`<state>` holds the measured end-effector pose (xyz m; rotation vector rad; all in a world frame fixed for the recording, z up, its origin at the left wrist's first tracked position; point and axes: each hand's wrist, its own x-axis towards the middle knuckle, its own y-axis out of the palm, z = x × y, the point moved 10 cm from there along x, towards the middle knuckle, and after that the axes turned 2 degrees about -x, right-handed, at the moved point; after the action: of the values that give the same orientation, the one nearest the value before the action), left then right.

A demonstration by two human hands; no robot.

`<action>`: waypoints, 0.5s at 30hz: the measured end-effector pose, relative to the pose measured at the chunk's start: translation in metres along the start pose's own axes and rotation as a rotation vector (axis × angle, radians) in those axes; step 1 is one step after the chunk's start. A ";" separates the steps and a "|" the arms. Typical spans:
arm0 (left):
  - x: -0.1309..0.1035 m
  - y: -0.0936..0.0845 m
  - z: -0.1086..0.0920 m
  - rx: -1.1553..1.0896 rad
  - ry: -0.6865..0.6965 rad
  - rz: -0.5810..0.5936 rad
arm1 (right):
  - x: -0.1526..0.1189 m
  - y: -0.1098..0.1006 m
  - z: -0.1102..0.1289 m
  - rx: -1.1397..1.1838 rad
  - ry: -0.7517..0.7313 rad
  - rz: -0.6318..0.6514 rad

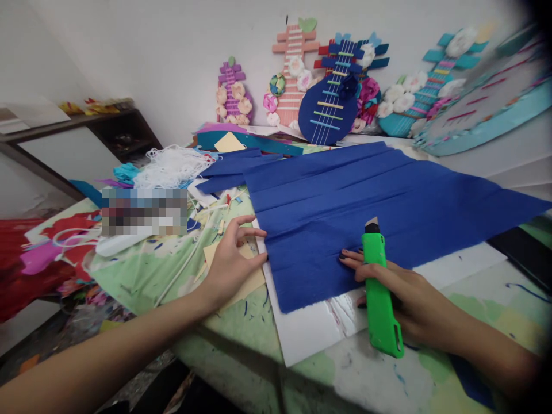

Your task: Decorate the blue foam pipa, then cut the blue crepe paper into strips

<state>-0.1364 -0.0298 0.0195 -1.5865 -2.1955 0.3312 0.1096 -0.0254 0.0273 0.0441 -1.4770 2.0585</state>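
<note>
A large sheet of creased blue paper (319, 195) lies over a white board (310, 339), whose lower edge shows beneath it. My left hand (233, 259) is at the left edge of the sheet, thumb and fingers curved and apart, fingertips at the border of paper and board. In my right hand (392, 287) is a green box cutter (377, 287), its short blade pointing away from me. The fingers of that hand also rest on the blue paper, near its lower edge.
Decorated paper lutes, among them a dark blue lute (330, 109), lean against the wall. White cord (172, 164) lies in a tangled heap at the left. Paper scraps litter the green tablecloth (241, 345). A black flat object (521, 259) is at the right.
</note>
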 end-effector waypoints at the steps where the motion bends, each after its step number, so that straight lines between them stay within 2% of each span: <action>1: 0.001 -0.002 0.000 0.015 0.004 -0.008 | 0.000 -0.001 0.000 0.001 0.000 -0.003; 3: 0.004 -0.007 -0.001 0.057 0.012 -0.004 | 0.000 -0.002 0.001 0.002 -0.003 -0.008; 7: 0.019 -0.007 0.007 0.090 0.006 0.084 | -0.001 0.000 0.000 -0.006 -0.001 0.008; 10: 0.037 -0.011 0.019 0.128 -0.052 0.068 | -0.001 0.000 -0.001 0.006 0.007 0.007; 12: 0.050 -0.009 0.023 0.081 -0.099 0.062 | -0.001 0.000 -0.001 0.019 0.008 0.006; 15: 0.064 0.002 0.022 -0.083 -0.159 0.124 | -0.001 0.000 -0.001 0.024 0.006 0.004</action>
<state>-0.1618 0.0321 0.0112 -1.8022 -2.2590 0.4204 0.1105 -0.0248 0.0272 0.0446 -1.4507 2.0778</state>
